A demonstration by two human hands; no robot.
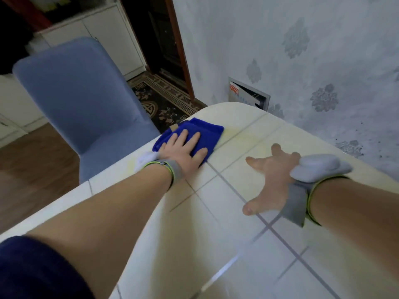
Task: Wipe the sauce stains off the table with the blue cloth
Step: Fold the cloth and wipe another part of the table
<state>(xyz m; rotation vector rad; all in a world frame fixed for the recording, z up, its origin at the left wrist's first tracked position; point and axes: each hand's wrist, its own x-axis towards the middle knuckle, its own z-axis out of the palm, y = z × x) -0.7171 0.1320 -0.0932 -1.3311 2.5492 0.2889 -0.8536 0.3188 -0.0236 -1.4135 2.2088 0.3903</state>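
Dark sleeve (32, 268) and bare forearm nearest. Left hand (183, 147) flat, fingers straight, pressing the blue cloth (205, 128) near the table's (237, 244) far left edge. Right hand (274, 175) spread open, holding nothing; contact with tabletop unclear. Faint yellowish smear (235, 134) just beside cloth: probably needs even palm pressure, overlapping passes, kept off the edge.

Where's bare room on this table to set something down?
Bare table between the left forearm and right hand, widening toward the camera; also the strip between right hand and wall. Crowded: the far corner, where the left hand presses the blue cloth.
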